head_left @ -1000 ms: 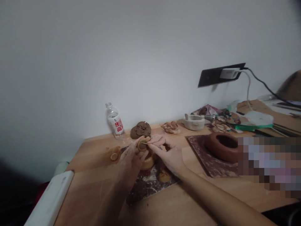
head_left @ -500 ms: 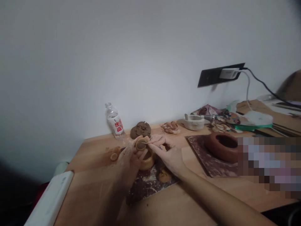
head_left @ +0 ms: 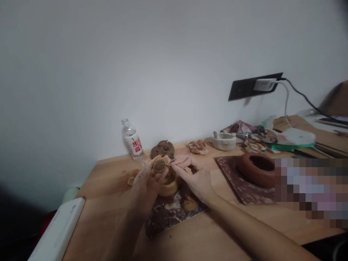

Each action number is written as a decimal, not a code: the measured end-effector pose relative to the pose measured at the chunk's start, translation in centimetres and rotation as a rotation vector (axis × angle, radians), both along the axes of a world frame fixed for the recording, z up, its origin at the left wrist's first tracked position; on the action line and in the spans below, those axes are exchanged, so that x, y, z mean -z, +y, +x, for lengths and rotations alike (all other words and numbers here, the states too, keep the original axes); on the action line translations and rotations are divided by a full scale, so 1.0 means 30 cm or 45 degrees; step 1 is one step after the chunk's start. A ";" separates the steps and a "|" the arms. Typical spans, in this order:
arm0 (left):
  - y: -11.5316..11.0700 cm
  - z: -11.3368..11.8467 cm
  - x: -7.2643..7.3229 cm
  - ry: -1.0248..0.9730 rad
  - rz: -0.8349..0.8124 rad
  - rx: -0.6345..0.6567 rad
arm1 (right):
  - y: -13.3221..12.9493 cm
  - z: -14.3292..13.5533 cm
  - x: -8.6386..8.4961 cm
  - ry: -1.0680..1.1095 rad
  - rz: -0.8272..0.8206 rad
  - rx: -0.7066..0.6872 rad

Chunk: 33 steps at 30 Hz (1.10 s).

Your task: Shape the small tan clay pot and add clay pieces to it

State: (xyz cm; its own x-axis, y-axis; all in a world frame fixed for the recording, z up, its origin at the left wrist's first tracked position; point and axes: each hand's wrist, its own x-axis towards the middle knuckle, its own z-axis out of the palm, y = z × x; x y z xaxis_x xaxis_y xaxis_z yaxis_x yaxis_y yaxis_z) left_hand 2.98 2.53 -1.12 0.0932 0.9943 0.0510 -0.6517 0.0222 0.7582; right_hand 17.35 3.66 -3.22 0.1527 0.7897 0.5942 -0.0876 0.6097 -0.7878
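My left hand (head_left: 149, 181) grips a small round piece (head_left: 159, 165), my right (head_left: 194, 177) pinches a thin tool (head_left: 168, 164); a yellow bowl (head_left: 169, 185) sits close below.

Wooden table (head_left: 89, 217); on it: 2 dark boards (head_left: 163, 222), 1 bottle (head_left: 133, 142), 1 brown lump (head_left: 163, 149), 1 pale bowl (head_left: 225, 144).

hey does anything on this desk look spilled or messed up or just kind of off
Nothing looks spilled or broken. The oddest spot is the brown smear with crumbs on the wooden table, left of the yellow bowl, where the wood is stained. The plastic bottle has no visible cap.
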 end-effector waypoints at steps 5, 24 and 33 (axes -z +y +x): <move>-0.004 0.003 -0.004 0.042 -0.003 -0.012 | 0.000 -0.001 0.001 0.028 0.034 -0.019; -0.008 0.005 0.015 0.128 -0.044 0.048 | 0.001 0.002 -0.001 0.018 0.024 -0.002; -0.009 0.010 0.007 0.096 -0.028 0.040 | 0.002 0.005 0.002 -0.007 0.013 -0.004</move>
State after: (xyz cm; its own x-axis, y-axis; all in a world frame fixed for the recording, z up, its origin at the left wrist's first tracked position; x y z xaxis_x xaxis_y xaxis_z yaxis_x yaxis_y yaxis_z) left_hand 3.29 2.26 -1.34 0.1275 0.9916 0.0210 -0.5911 0.0590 0.8044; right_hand 17.49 3.72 -3.28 0.1467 0.7841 0.6031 -0.0852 0.6174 -0.7820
